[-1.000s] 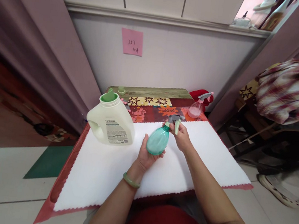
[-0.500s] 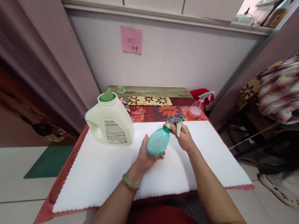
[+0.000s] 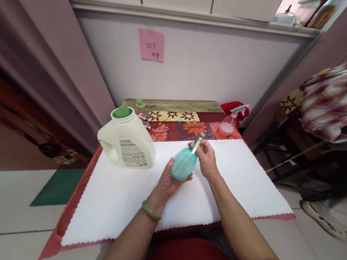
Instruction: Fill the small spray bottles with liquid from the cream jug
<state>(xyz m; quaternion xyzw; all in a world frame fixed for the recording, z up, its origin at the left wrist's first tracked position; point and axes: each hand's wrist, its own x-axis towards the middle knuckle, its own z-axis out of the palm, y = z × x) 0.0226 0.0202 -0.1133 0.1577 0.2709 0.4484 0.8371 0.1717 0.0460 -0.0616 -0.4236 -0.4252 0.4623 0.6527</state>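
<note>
My left hand (image 3: 167, 180) cups the round body of a teal spray bottle (image 3: 183, 165) from below, holding it above the white cloth (image 3: 239, 184). My right hand (image 3: 205, 156) pinches the bottle's grey and green spray head (image 3: 197, 143) at the neck. A green bangle (image 3: 152, 210) sits on my left wrist. A cream detergent jug (image 3: 127, 140) with a green open spout stands to the left of the bottle.
A pink spray bottle (image 3: 228, 125) stands at the table's back right, by a red object. A small green cap (image 3: 139, 103) lies on the wooden back edge. Plaid fabric (image 3: 338, 101) is piled on a chair at right. A pink note (image 3: 150, 45) hangs on the wall.
The spray head has turned in my right hand, its trigger now pointing up and away. Both hands and the bottle stayed at nearly the same spot.
</note>
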